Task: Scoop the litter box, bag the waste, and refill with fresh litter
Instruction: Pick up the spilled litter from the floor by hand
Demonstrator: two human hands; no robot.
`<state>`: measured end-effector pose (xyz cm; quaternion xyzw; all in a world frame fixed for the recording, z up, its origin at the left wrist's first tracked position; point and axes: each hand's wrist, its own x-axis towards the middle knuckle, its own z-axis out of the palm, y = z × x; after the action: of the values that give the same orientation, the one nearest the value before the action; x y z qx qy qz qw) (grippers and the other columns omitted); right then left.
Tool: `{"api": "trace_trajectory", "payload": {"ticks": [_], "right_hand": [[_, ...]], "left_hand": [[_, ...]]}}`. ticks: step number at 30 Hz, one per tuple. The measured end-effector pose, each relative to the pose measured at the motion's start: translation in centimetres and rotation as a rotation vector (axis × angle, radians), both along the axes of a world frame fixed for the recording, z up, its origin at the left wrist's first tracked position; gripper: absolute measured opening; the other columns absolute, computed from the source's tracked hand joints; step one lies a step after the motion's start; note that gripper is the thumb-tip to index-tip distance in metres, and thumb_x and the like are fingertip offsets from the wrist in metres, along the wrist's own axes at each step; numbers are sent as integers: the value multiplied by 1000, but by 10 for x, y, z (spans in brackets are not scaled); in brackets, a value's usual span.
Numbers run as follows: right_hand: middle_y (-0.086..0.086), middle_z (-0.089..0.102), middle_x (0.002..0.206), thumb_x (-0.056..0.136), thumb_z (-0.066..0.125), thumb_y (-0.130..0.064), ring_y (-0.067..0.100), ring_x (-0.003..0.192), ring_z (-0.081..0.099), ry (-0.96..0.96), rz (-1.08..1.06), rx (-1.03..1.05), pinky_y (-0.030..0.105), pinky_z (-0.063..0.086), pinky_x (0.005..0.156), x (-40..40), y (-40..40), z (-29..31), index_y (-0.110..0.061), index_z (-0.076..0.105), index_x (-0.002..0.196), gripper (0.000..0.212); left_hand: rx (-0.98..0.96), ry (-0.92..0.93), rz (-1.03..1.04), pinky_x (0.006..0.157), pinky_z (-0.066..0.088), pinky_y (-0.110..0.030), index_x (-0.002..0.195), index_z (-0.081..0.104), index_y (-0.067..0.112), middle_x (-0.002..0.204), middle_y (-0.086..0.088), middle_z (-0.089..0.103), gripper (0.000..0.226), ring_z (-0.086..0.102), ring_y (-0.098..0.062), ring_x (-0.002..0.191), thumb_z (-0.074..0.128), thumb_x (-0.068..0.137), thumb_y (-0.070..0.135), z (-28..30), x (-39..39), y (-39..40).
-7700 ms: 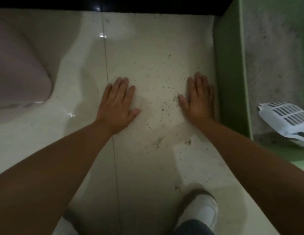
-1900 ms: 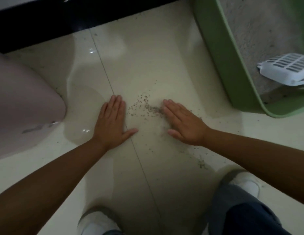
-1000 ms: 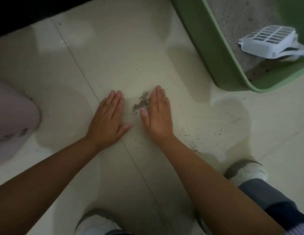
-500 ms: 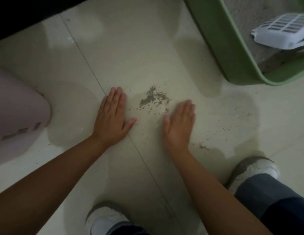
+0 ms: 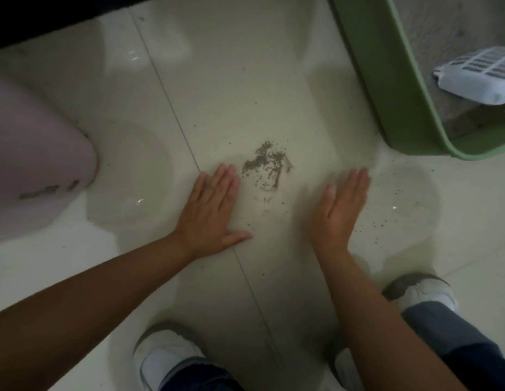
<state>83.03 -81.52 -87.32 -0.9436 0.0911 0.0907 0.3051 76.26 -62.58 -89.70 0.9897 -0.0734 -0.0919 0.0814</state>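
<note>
The right hand [image 5: 337, 210] has slid rightward off the litter pile [image 5: 265, 166] since a moment ago, leaving a wider gap; the left hand [image 5: 210, 210] has stayed put. Both lie flat on the floor [image 5: 217, 80], fingers straight, grasping nothing. The grey grains form a small heap between the fingertips, with strays scattered right. The green box [image 5: 386, 80] with its white scoop [image 5: 476, 73] sits at upper right.

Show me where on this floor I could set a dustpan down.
Bare tile lies beyond the litter pile, between the pink bin and the green litter box. Crowded: between the left hand and right hand. Stray grains dot the tile right of the right hand.
</note>
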Motion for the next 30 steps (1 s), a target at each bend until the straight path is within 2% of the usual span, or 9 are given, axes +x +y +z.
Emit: {"api": "trace_trajectory", "payload": {"ticks": [6,10,13,15,17,19,23,27,30], "right_hand": [[22,3,155,77,1,-49,24,141,-9,103,140,-169,28,-13,111,-41,24,-14,3,12,145,86],[34,30,143,88,23,-33,35,136,17,-63,232,-7,17,-11,112,-29,69,-19,16,33,134,67],[31,21,147,94,18,-48,22,140,9,-59,322,258,7,-10,110,-10,89,-15,16,27,137,77],[31,15,149,91,21,-44,19,137,8,-66,345,365,-1,-5,107,6,91,-10,15,23,138,75],[32,18,148,88,21,-34,21,135,11,-104,363,365,-4,-5,105,23,85,-8,15,25,137,70],[27,18,150,90,20,-34,27,141,11,-91,430,259,5,-5,110,46,79,-2,11,25,139,66],[15,12,155,78,7,-52,30,145,3,-12,810,-36,31,0,117,94,77,-1,0,21,144,85],[23,14,153,78,6,-67,31,144,7,-27,1243,-183,25,-5,114,114,73,-11,2,20,144,97],[36,37,138,93,7,-60,44,132,33,-174,1526,-185,20,-9,114,113,58,-15,8,29,136,83]], "left_hand": [[29,36,70,112,2,-38,131,29,-6,134,-28,48,82,27,-31,129,3,92,61,-3,4,-3],[50,-43,113,115,-3,-32,130,29,-7,132,-31,49,71,28,-33,128,7,97,52,-3,10,15],[51,-108,167,116,-6,-26,128,30,-8,129,-32,50,65,34,-38,127,17,97,47,-3,10,30],[34,-125,183,115,-4,-26,129,30,-8,130,-33,49,69,30,-36,127,13,97,51,-3,7,38],[32,-98,177,115,-3,-28,130,28,-8,131,-33,48,76,26,-34,127,8,94,57,-2,0,40],[45,-55,169,114,-1,-32,130,27,-8,133,-32,47,83,25,-34,128,6,91,63,-2,-7,35],[56,15,232,110,1,-39,131,28,-7,134,-31,46,90,25,-34,129,1,88,67,0,-10,21],[58,20,246,110,6,-37,130,32,-11,132,-33,47,90,40,-42,128,1,90,64,-1,8,33],[57,-17,273,108,13,-40,130,41,-15,135,-33,44,100,44,-45,125,-1,89,66,1,32,43]]}}
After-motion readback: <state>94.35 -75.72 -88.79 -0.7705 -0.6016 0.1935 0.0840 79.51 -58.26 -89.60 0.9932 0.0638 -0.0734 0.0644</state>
